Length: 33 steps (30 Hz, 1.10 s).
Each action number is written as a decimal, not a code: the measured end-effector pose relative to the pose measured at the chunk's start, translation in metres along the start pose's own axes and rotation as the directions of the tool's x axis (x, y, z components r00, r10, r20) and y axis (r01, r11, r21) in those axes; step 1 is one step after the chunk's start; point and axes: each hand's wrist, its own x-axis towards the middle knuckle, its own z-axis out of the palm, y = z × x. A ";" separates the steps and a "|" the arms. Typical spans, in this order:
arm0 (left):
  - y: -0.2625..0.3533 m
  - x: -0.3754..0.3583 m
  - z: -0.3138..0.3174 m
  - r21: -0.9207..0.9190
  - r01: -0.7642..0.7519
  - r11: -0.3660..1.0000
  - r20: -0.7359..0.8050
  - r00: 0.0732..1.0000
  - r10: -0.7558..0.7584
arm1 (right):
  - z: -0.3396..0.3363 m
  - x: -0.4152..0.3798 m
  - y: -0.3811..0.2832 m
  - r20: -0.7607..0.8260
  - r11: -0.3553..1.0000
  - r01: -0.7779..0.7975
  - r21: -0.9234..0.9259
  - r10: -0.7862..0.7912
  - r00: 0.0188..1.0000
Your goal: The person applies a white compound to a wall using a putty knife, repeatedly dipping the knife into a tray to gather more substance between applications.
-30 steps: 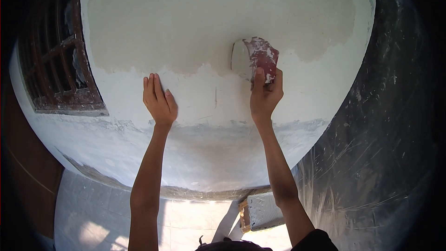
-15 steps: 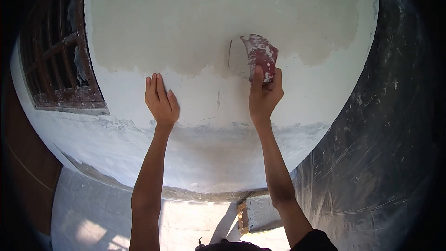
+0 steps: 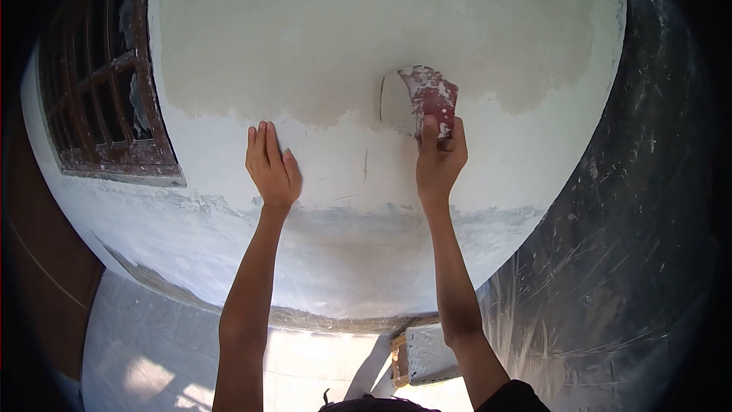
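My right hand [image 3: 441, 156] grips a red putty scraper [image 3: 435, 99] by its lower end, thumb on the near face. White splashes cover the scraper, and its wide pale blade [image 3: 395, 103] is at the wall, pointing left. It is at the lower edge of a greyish damp-looking coat [image 3: 328, 46] on the white wall [image 3: 335, 145]. Lower and to the left, my left hand [image 3: 273, 168] lies flat against the wall with its fingers stretched out and holds nothing. A thin dark scratch [image 3: 365, 165] shows on the wall between my hands.
A brown barred window [image 3: 107, 84] is set in the wall at the left. Dark plastic sheeting [image 3: 610, 206] hangs at the right. Below, a white-smeared board [image 3: 431, 352] on a wooden stand rests on the tiled floor [image 3: 313, 351].
The camera view has shifted slightly, so the wall and window appear further right. The scraper sits slightly lower in view, still in my right hand. My left hand stays flat on the wall.
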 end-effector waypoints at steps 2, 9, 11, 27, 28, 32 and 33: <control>0.001 -0.001 0.000 -0.006 0.002 1.000 0.005 1.000 -0.002 | 0.020 -0.005 -0.003 0.177 0.964 0.120 -0.237 -0.079 0.981; -0.001 0.001 0.001 -0.015 -0.011 1.000 0.008 1.000 0.011 | -0.024 0.037 -0.008 -0.213 0.871 0.089 -0.483 -0.216 0.953; 0.002 -0.002 0.000 -0.004 0.005 1.000 -0.002 1.000 -0.005 | -0.033 0.036 -0.012 -0.385 0.903 0.030 -0.429 -0.213 0.898; 0.002 -0.001 0.000 0.003 -0.001 1.000 0.005 1.000 0.001 | -0.029 0.035 -0.015 -0.407 0.917 0.015 -0.400 -0.192 0.893; 0.001 0.000 0.001 0.010 -0.001 1.000 0.006 1.000 0.000 | -0.023 0.028 -0.018 -0.404 0.916 0.018 -0.400 -0.194 0.894; 0.001 -0.001 0.000 0.011 -0.003 1.000 0.008 1.000 0.003 | 0.019 0.004 -0.018 0.076 0.966 0.047 -0.254 -0.029 0.997; 0.001 -0.001 0.000 0.009 -0.001 1.000 0.009 1.000 0.001 | 0.022 0.004 -0.013 0.151 0.927 0.128 -0.353 -0.078 0.985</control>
